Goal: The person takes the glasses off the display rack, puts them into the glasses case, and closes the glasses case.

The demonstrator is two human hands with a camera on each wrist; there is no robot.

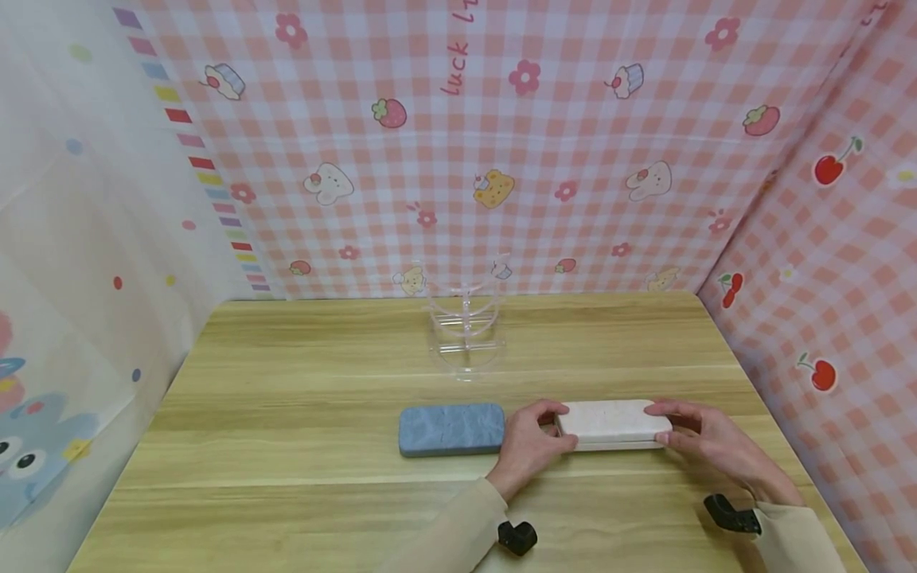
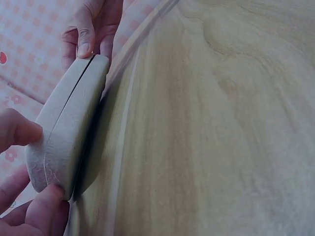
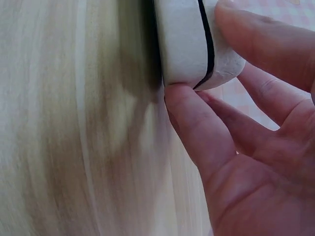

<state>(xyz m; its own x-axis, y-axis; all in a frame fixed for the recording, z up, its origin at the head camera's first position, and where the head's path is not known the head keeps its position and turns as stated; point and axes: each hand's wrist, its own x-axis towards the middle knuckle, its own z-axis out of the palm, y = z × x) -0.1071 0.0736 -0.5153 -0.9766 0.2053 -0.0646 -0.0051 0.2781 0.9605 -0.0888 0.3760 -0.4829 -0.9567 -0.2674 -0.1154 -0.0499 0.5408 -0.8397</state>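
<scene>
A white glasses case, long with rounded corners, lies on the wooden table to the right of centre. Its left end is gripped by my left hand, thumb at the near side and fingers at the far corner. At the opposite end my right hand pinches the case between thumb and fingers. In the right wrist view a dark gap runs along the seam between lid and base; the left wrist view shows this gap narrowing toward the left end. A blue glasses case lies just left of my left hand, its lid down.
Behind the cases stands a clear plastic rack with curved tiers. The wooden table meets a pink checked cloth at the back and another on the right. A pale cloth hangs along the left.
</scene>
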